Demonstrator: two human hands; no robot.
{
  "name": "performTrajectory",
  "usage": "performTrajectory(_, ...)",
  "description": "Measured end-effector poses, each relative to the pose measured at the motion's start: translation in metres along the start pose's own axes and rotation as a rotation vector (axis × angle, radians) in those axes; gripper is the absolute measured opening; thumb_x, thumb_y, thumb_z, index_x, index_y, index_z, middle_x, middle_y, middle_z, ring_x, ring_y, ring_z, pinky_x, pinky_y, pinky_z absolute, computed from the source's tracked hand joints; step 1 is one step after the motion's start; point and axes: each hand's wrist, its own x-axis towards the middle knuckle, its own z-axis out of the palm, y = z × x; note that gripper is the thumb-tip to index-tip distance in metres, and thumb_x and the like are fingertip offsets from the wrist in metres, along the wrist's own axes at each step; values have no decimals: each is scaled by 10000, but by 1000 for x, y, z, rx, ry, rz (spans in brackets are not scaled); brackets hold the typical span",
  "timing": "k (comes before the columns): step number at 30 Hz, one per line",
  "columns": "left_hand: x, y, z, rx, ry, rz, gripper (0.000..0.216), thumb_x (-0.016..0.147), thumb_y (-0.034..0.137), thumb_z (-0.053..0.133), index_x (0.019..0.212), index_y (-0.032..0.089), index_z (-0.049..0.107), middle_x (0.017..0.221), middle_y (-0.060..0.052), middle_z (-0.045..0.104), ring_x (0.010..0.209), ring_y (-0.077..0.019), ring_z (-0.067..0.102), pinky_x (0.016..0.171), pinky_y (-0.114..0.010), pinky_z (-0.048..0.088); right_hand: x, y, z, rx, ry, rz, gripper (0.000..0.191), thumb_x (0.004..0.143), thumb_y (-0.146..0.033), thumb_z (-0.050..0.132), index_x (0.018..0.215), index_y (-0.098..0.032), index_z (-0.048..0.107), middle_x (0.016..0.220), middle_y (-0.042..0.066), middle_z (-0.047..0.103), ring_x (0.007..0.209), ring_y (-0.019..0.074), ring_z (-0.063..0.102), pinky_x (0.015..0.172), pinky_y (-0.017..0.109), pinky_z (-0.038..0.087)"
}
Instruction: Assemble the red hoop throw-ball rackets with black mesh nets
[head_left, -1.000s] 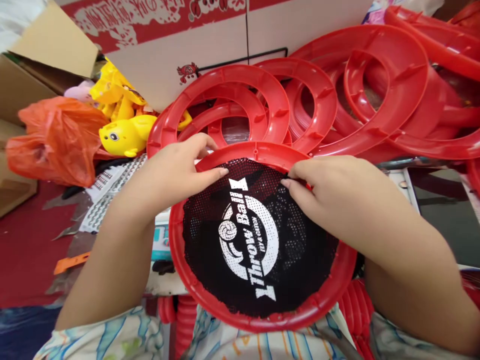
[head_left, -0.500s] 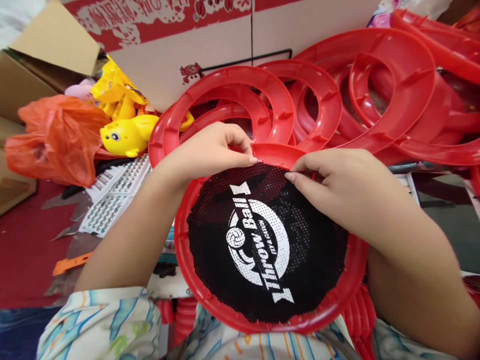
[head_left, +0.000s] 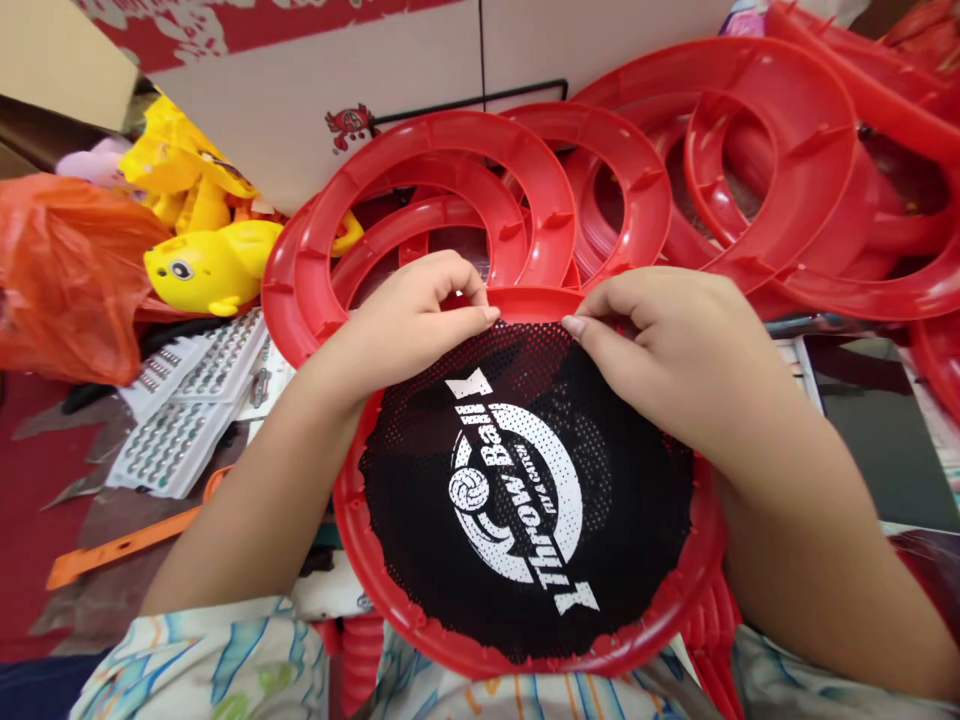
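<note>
Lower centre of the frame, my left hand (head_left: 431, 318) and right hand (head_left: 664, 350), slightly apart, pinch the net (head_left: 637, 490) at the ring's (head_left: 350, 520) upper edge. Even tension should keep it flat.

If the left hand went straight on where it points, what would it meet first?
Probably the right hand, across a gap at the edge of the black mesh; depth is unclear.

Wht-printed blk mesh (head_left: 529, 490) across rnd red plastic ring (head_left: 349, 520)
</note>
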Motion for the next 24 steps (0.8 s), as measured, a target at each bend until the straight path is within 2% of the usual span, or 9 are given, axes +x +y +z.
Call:
performTrajectory(9, -3, -3, 6, 153, 104, 74, 146, 862, 280, 600, 759, 183, 566, 752, 6, 554, 652, -136, 472, 680, -329, 389, 6, 5, 4, -2, 21, 22, 187, 886, -219, 586, 717, -176, 656, 660, 27, 635, 614, 158, 551, 641, 318, 372)
performTrajectory(18, -7, -11, 9, 86, 40, 132, 117, 922, 286, 512, 833, 216, 484, 872, -24, 546, 844, -200, 533, 758, -375, 400, -2, 12, -8, 57, 39, 44, 267, 859, -192, 604, 596, -194, 558, 529, -7, 499, 585, 156, 529, 671, 332, 380)
performTrajectory(24, -7, -9, 13, 149, 99, 144, 169, 922, 301, 518, 782, 230, 459, 829, -29, 531, 820, -214, 533, 771, -395, 413, 0, 14, -10, 35, 18, 60, 268, 833, -171, 606, 573, -192, 545, 519, -11, 478, 548, 135, 469, 668, 328, 366)
